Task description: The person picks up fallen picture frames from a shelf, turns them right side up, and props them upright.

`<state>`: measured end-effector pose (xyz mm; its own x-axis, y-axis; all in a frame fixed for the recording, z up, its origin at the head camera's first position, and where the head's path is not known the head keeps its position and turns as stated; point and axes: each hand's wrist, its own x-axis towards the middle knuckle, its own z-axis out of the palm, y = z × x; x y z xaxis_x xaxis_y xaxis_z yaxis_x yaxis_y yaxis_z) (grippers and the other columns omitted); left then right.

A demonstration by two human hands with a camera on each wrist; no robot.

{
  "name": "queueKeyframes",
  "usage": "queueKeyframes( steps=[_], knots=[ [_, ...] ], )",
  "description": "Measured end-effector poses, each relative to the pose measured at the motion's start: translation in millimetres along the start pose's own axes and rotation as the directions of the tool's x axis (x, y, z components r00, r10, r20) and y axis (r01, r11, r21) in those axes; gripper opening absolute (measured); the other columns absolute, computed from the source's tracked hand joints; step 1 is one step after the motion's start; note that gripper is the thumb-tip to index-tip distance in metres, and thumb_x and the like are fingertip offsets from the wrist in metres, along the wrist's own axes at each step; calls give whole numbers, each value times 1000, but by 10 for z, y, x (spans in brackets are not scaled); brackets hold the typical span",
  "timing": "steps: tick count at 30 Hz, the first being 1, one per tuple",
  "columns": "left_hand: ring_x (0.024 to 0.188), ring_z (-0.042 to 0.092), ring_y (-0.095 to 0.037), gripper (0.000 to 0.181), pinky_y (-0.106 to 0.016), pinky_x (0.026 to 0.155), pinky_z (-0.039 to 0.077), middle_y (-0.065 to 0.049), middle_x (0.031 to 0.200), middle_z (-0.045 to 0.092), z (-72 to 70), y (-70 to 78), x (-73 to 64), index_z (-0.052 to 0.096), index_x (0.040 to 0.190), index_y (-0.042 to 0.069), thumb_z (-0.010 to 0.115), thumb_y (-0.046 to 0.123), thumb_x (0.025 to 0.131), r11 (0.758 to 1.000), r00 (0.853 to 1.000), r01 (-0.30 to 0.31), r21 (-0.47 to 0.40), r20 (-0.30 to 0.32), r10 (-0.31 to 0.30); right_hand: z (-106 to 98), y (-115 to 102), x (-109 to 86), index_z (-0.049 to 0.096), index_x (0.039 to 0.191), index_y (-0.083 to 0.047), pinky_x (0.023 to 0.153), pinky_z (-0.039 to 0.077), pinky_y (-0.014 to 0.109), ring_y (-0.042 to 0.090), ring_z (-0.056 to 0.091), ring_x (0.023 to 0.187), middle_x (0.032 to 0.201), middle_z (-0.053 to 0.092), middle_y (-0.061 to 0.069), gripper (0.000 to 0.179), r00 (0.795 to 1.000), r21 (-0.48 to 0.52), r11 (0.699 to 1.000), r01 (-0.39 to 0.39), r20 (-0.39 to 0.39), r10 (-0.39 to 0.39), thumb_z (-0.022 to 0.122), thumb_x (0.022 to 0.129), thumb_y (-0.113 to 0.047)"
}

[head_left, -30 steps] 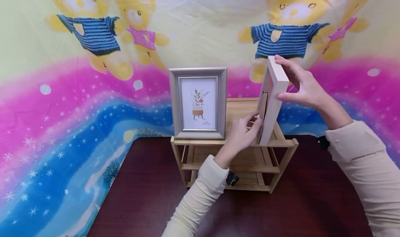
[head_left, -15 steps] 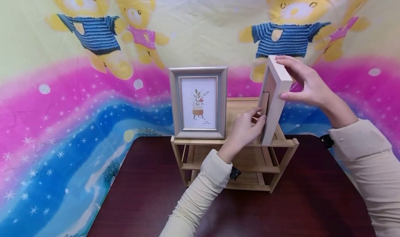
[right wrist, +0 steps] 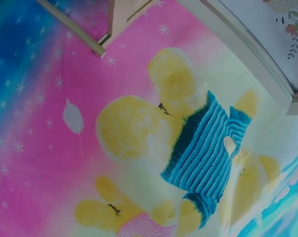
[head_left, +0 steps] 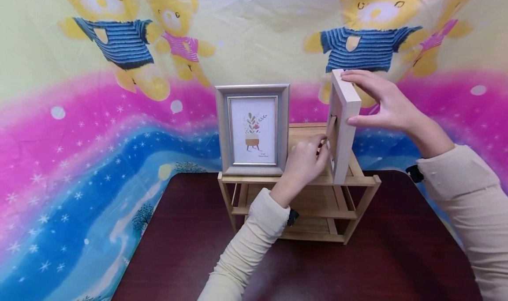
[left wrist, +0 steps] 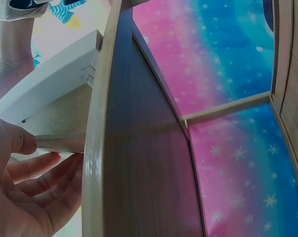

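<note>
A pale wooden photo frame (head_left: 344,146) stands upright near the right end of the rack's top shelf, its back turned toward the left. My right hand (head_left: 390,105) grips its upper part, fingers over the top and thumb on the near side. My left hand (head_left: 302,162) pinches the flat stand leg (left wrist: 62,142) at the frame's back, thumb above and fingers below in the left wrist view. Part of the frame's printed front (right wrist: 289,54) shows in the right wrist view. Left of it stands a silver-grey photo frame (head_left: 252,90) with a potted-plant print.
The three-tier wooden rack (head_left: 254,179) rests on a dark red-brown table (head_left: 190,248). Behind hangs a cloth (head_left: 254,36) printed with bears and snowflakes. The silver-grey frame is close beside my left hand.
The pale frame's top shifted slightly right, then back to the left, with my right hand on it. My left hand moved a little right, then back left, at the stand leg.
</note>
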<state>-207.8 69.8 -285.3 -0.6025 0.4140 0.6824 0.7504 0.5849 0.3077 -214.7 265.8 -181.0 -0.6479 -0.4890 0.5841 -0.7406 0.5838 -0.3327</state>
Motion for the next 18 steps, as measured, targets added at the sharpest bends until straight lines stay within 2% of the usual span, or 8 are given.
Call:
queueKeyframes(
  steps=[2, 3, 5, 9, 11, 14, 18],
  knots=[
    [62, 58, -10, 23, -15, 52, 43, -4, 85, 66, -17, -15, -7, 62, 107, 3, 50, 13, 90, 999, 1000, -3, 41, 0, 3, 3, -18, 27, 42, 137, -13, 92, 40, 47, 1, 32, 121, 140, 37, 6, 84, 1000, -9, 1000, 3, 15, -3, 78, 61, -5],
    [60, 56, -10, 23, -16, 51, 43, -4, 83, 65, -27, -20, -11, 62, 107, 4, 51, 13, 90, 998, 1000, -1, 64, 1, 0, 6, -21, 39, 42, 137, -13, 92, 39, 49, 0, 32, 120, 140, 37, 6, 84, 1000, -7, 1000, 6, 21, -6, 78, 61, -5],
    [59, 56, -12, 23, -18, 50, 44, -3, 81, 65, -41, -32, -12, 62, 107, 5, 51, 14, 89, 995, 1000, 4, 101, -4, -3, 12, -23, 69, 42, 137, -13, 92, 30, 63, -2, 32, 120, 140, 38, 8, 84, 999, 4, 1000, 19, 32, -19, 77, 61, -6],
    [63, 59, -14, 22, -21, 52, 47, -4, 83, 65, -52, -56, -18, 63, 106, 5, 52, 13, 88, 992, 1000, 0, 127, -13, 1, 24, -16, 122, 41, 137, -12, 94, 31, 60, -3, 32, 120, 140, 38, 8, 84, 997, 8, 999, 43, 62, -43, 77, 62, -7],
    [65, 60, -14, 22, -21, 54, 48, -5, 84, 65, -47, -67, -25, 62, 105, 5, 52, 13, 88, 991, 1000, -3, 131, -17, 6, 24, -12, 151, 41, 137, -11, 95, 30, 60, 1, 31, 123, 141, 37, 9, 84, 994, 3, 998, 65, 83, -65, 77, 62, -7],
    [63, 60, -14, 21, -19, 53, 48, -6, 84, 65, -38, -73, -45, 62, 105, 4, 51, 12, 88, 988, 1000, -5, 155, -18, 8, 11, -12, 193, 41, 137, -8, 97, 26, 62, 14, 29, 130, 141, 36, 11, 83, 988, -11, 995, 97, 125, -95, 78, 63, -12],
    [62, 61, -15, 21, -19, 51, 48, -7, 82, 64, -25, -62, -68, 61, 105, 2, 50, 12, 89, 980, 1000, -9, 197, -21, 13, -14, -30, 241, 40, 137, -7, 98, 22, 63, 31, 28, 130, 142, 35, 12, 83, 978, -44, 992, 115, 181, -105, 79, 64, -18]
  ],
)
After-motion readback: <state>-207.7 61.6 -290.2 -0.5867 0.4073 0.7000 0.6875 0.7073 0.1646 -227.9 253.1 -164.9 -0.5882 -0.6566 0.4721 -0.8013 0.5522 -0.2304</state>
